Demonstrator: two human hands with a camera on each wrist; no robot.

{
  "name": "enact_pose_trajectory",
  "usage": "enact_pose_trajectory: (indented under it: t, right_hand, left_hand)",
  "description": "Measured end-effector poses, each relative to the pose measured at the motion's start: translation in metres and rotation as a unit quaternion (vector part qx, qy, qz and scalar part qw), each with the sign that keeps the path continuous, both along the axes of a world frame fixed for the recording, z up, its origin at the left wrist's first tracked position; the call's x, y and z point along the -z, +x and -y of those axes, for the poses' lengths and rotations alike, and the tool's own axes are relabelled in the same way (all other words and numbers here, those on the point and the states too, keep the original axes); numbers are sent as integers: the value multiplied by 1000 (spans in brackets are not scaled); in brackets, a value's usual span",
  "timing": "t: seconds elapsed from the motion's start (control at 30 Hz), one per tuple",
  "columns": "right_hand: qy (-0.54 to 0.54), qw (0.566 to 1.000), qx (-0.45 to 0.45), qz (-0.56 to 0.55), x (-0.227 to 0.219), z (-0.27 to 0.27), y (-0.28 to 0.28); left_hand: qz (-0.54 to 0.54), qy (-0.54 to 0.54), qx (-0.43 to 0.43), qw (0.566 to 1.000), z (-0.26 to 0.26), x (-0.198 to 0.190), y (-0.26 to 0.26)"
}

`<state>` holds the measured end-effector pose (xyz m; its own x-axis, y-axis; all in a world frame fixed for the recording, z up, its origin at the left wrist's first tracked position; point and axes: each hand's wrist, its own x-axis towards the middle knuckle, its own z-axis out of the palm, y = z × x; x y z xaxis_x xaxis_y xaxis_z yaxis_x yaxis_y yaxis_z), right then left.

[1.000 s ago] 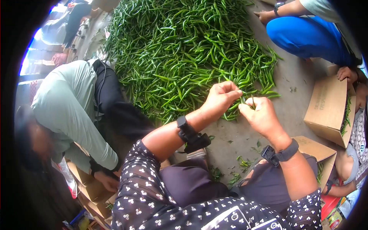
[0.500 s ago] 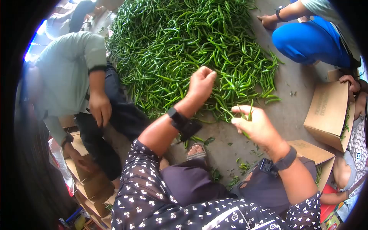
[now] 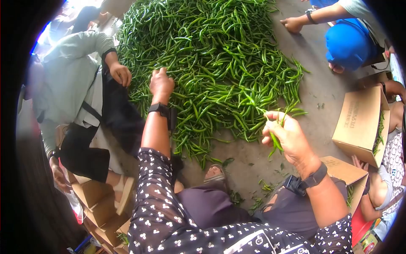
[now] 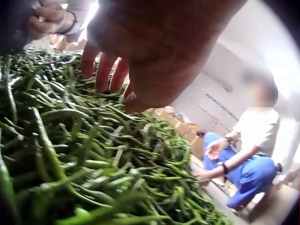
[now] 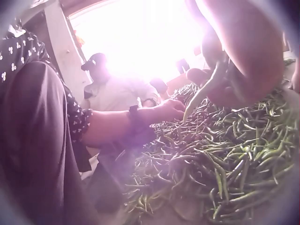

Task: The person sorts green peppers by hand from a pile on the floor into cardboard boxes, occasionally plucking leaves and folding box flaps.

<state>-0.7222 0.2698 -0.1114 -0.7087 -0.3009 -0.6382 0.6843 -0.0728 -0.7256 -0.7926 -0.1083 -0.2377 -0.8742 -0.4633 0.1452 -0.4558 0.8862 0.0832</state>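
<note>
A broad heap of green chili peppers (image 3: 203, 55) covers the floor in front of me. My left hand (image 3: 162, 84) is over the heap's left side; in the left wrist view its fingers (image 4: 107, 72) hang loosely just above the chilies, with nothing visible in them. Nearer to me, at the heap's front right edge, my right hand (image 3: 289, 137) grips a few green chilies (image 3: 275, 142) between thumb and curled fingers. One held chili (image 5: 199, 99) sticks out below the fingers in the right wrist view. The palm hides part of that bunch.
Cardboard boxes (image 3: 357, 122) with chilies inside stand at the right, and more boxes (image 3: 99, 207) at the left. A person in a pale green shirt (image 3: 67, 72) is at the left; another in blue trousers (image 3: 349, 44) crouches at the right. Leaf scraps (image 3: 266, 186) lie near my feet.
My left hand has moved left, away from my right hand, to over the heap. The right hand keeps its chilies. The person at the left has straightened and shifted their arms.
</note>
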Motion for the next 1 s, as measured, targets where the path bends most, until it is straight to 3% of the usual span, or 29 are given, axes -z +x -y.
enact_pose_trajectory:
  t: [0.13,0.2,0.27,0.3,0.33,0.37,0.4,0.5,0.53,0.57,0.63,0.8,0.87,0.93,1.0]
  right_hand:
    - [22,999,-36,-13,8,1,-2]
    - [20,999,-42,-15,10,1,-4]
    - [5,999,-34,-10,11,1,-5]
    - [4,999,-32,-8,12,1,-5]
    - [3,999,-36,-8,12,1,-7]
    - [2,999,-41,-8,12,2,-8]
    - [2,999,-39,-7,12,3,-9]
    - [-10,999,-32,-1,11,4,-9]
    - [-13,999,-31,2,11,5,-9]
    - [-15,999,-31,4,11,5,-9]
    - [-13,999,-29,0,10,4,-9]
    - [-6,1000,-20,-17,11,0,-9]
    - [-4,1000,-5,-24,11,-2,-10]
    - [1,1000,3,-22,6,0,-10]
    - [5,1000,11,-25,3,0,-11]
  left_hand:
    - [90,25,-21,995,25,27,-1]
    - [21,42,27,999,34,38,-2]
    - [-29,71,57,995,22,20,4]
    - [-63,280,17,958,13,9,6]
    - [-94,475,-25,874,4,-3,9]
    - [-105,572,4,813,-4,-13,11]
    - [-103,572,5,814,-13,-23,13]
    - [-111,697,54,706,-37,-43,10]
    - [-110,698,57,705,-42,-45,7]
    - [-102,726,83,675,-47,-47,5]
    - [-101,787,117,597,-62,-53,3]
    - [-88,805,149,568,-86,-73,1]
    - [-65,825,161,538,-95,-79,2]
    - [-49,772,147,617,-102,-74,0]
    - [-18,568,191,800,-111,-59,2]
